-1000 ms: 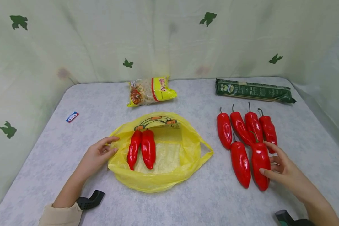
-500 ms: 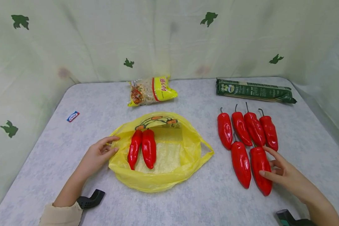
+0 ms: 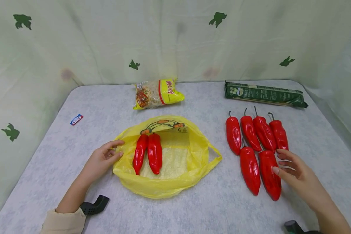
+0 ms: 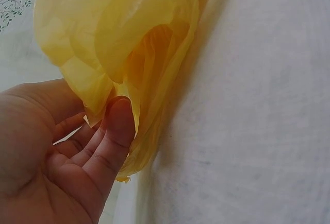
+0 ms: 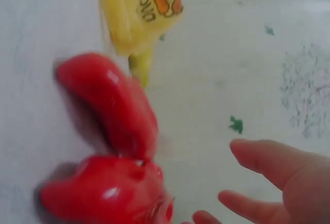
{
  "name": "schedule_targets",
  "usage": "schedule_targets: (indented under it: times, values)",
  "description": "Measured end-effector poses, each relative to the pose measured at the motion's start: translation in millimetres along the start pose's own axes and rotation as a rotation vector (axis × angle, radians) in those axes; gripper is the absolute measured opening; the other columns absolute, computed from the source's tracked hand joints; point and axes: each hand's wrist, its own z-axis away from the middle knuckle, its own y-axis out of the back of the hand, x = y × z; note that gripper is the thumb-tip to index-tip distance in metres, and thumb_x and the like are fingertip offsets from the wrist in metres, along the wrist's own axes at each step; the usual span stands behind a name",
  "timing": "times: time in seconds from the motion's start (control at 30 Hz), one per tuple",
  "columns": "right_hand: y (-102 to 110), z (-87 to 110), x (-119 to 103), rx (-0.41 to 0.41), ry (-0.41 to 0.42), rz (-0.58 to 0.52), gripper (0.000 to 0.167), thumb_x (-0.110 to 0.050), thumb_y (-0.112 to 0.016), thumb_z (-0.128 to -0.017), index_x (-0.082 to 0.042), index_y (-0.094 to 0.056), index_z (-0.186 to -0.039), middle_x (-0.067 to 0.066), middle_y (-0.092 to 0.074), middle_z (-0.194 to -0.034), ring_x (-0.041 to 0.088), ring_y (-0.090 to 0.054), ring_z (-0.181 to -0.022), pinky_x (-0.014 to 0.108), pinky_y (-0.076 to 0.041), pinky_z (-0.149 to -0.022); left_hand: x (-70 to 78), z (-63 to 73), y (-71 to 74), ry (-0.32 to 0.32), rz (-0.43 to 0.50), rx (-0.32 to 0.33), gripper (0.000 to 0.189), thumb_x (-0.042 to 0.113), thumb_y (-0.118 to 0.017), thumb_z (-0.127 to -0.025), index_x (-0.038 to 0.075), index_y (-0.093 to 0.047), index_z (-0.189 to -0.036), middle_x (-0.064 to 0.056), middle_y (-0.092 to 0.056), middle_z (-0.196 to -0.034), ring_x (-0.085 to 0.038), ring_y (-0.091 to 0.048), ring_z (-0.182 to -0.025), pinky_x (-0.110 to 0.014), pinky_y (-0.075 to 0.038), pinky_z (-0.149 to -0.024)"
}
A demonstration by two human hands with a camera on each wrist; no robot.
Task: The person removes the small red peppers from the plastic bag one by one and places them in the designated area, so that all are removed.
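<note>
A yellow plastic bag [image 3: 169, 187] lies with its mouth spread, two red peppers [image 3: 154, 152] side by side in its left half. My left hand [image 3: 100, 161] pinches the bag's left edge between thumb and fingers; the left wrist view shows the thumb on the yellow film [image 4: 118, 33]. To the right, my right hand [image 3: 298, 175] is beside the nearest red pepper [image 3: 270, 175], fingers spread and relaxed. In the right wrist view, thumb and fingers stand apart from the red pepper [image 5: 103, 190]. Another pepper [image 3: 249, 170] lies just left, with several more [image 3: 263, 131] in a row behind.
At the back stand a yellow and clear food packet [image 3: 159, 93] and a long dark green packet [image 3: 264, 94] on the right. A small blue-and-red wrapped piece [image 3: 76, 119] lies at left on the grey-white table [image 3: 102, 100]. A patterned curtain [image 3: 175, 42] rises behind.
The nearest right pepper shifted slightly toward the table's front, and two peppers behind it straightened into the row. My right hand has loosened and drawn slightly right. The left hand keeps its place.
</note>
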Motion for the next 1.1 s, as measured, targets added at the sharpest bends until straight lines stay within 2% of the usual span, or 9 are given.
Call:
schedule_targets:
  times: [0.13,0.27,0.37,0.47,0.67,0.77,0.83,0.9,1.1]
  values:
    - [-3,3.7,-12,0.114,0.106,-0.01,0.065,-0.025,-0.065,-0.083,-0.018,-0.031,-0.138,0.008,-0.039,-0.128,0.013,-0.045,-0.102,0.019,-0.047,-0.067,0.7,-0.4,0.2,0.0,0.006,0.0,0.036,0.017,-0.061,-0.087,0.008,-0.053,-0.121,-0.006,-0.057,-0.086,-0.013,-0.051,-0.072,-0.021,-0.043,-0.06]
    - [-7,7.8,-49,0.14,0.242,-0.104,0.061,-0.009,-0.065,-0.082,-0.013,-0.034,-0.135,0.008,-0.042,-0.126,0.013,-0.046,-0.104,0.014,-0.044,-0.071,0.8,-0.6,0.3,-0.004,0.008,0.002,0.035,0.017,-0.061,-0.087,0.008,-0.053,-0.12,-0.007,-0.057,-0.088,-0.013,-0.051,-0.072,-0.021,-0.043,-0.06]
    - [-13,7.5,-81,0.105,0.351,-0.157,0.06,0.002,-0.063,-0.08,-0.009,-0.036,-0.132,0.008,-0.044,-0.123,0.013,-0.047,-0.105,0.013,-0.043,-0.075,0.5,-0.7,0.4,-0.005,0.007,0.002,0.035,0.016,-0.061,-0.087,0.007,-0.053,-0.12,-0.007,-0.057,-0.088,-0.013,-0.051,-0.072,-0.021,-0.043,-0.06]
    - [-20,3.2,-109,0.027,0.457,-0.205,0.059,0.008,-0.061,-0.079,-0.006,-0.036,-0.13,0.007,-0.044,-0.123,0.014,-0.046,-0.106,0.015,-0.042,-0.079,0.0,-0.9,0.4,-0.001,0.006,0.001,0.034,0.016,-0.06,-0.087,0.007,-0.053,-0.119,-0.008,-0.057,-0.087,-0.013,-0.052,-0.071,-0.021,-0.043,-0.06]
    - [-53,-17.3,-143,-0.116,0.627,-0.29,0.058,0.004,-0.064,-0.078,-0.008,-0.039,-0.129,0.002,-0.046,-0.122,0.018,-0.047,-0.106,0.023,-0.041,-0.085,-1.3,-1.8,0.0,-0.008,-0.001,0.001,0.034,0.015,-0.06,-0.087,0.006,-0.053,-0.119,-0.008,-0.057,-0.085,-0.014,-0.051,-0.07,-0.021,-0.042,-0.059]
    - [-74,-29.4,-155,-0.21,0.639,-0.33,0.053,-0.003,-0.065,-0.08,-0.007,-0.041,-0.127,0.001,-0.048,-0.119,0.018,-0.047,-0.105,0.03,-0.041,-0.086,-1.9,-1.7,-0.1,-0.013,-0.001,0.003,0.034,0.015,-0.06,-0.087,0.006,-0.054,-0.119,-0.008,-0.057,-0.085,-0.013,-0.051,-0.07,-0.021,-0.042,-0.059]
    - [-88,-36.7,-161,-0.279,0.619,-0.342,0.05,-0.008,-0.066,-0.082,-0.008,-0.042,-0.126,0.0,-0.049,-0.117,0.018,-0.048,-0.104,0.033,-0.042,-0.086,-2.1,-1.4,-0.1,-0.012,-0.002,0.003,0.034,0.015,-0.06,-0.087,0.006,-0.054,-0.119,-0.008,-0.057,-0.087,-0.013,-0.051,-0.071,-0.021,-0.042,-0.059]
    - [-100,-42.5,-166,-0.345,0.584,-0.345,0.05,-0.014,-0.066,-0.082,-0.01,-0.042,-0.126,0.0,-0.049,-0.115,0.019,-0.049,-0.103,0.035,-0.041,-0.086,-2.1,-1.1,-0.2,-0.008,-0.003,0.002,0.034,0.015,-0.06,-0.087,0.006,-0.054,-0.119,-0.008,-0.057,-0.088,-0.013,-0.051,-0.072,-0.021,-0.042,-0.06]
    - [-131,-53.6,-171,-0.514,0.478,-0.346,0.055,-0.022,-0.066,-0.083,-0.015,-0.039,-0.13,0.012,-0.048,-0.116,0.028,-0.049,-0.102,0.039,-0.041,-0.085,-1.5,-0.7,-0.3,0.003,-0.004,-0.003,0.034,0.017,-0.06,-0.087,0.007,-0.053,-0.119,-0.008,-0.057,-0.088,-0.014,-0.051,-0.072,-0.021,-0.042,-0.061]
